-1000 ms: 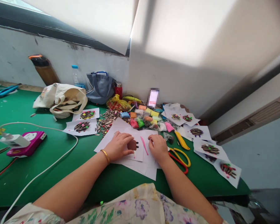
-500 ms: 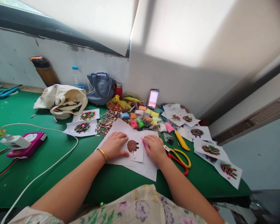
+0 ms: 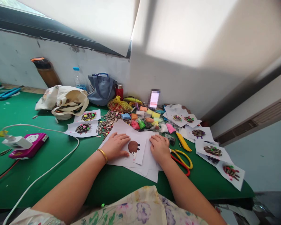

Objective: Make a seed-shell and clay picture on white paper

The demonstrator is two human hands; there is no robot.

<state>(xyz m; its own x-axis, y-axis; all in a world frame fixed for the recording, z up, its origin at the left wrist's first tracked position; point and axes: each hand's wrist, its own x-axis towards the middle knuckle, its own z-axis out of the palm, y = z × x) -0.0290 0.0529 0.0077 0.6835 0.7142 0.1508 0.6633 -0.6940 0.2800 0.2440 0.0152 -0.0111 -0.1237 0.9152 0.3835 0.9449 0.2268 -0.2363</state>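
My left hand (image 3: 115,146) lies open on a white sheet, fingers flat and thumb apart, just left of a small hedgehog-like figure. That figure has a brown rounded body (image 3: 133,147), a white pointed snout (image 3: 133,154) and dark little feet. It sits on a small paper card (image 3: 139,159) on top of larger white sheets (image 3: 152,175). My right hand (image 3: 159,149) rests palm down on the sheets to the right of the card, fingers slightly bent. Anything under that palm is hidden. Yellow-and-red-handled scissors (image 3: 181,159) lie beside my right wrist.
Sunflower seeds (image 3: 109,122) and several packets of coloured clay (image 3: 141,123) lie behind the sheets. A yellow cutter (image 3: 184,142) is at right, near finished seed pictures (image 3: 212,150). A white cable (image 3: 58,161) runs across the green table (image 3: 72,175) at left.
My right hand has shifted right, away from the card. The pink piece by its fingers is no longer visible. My left hand stays in nearly the same place.
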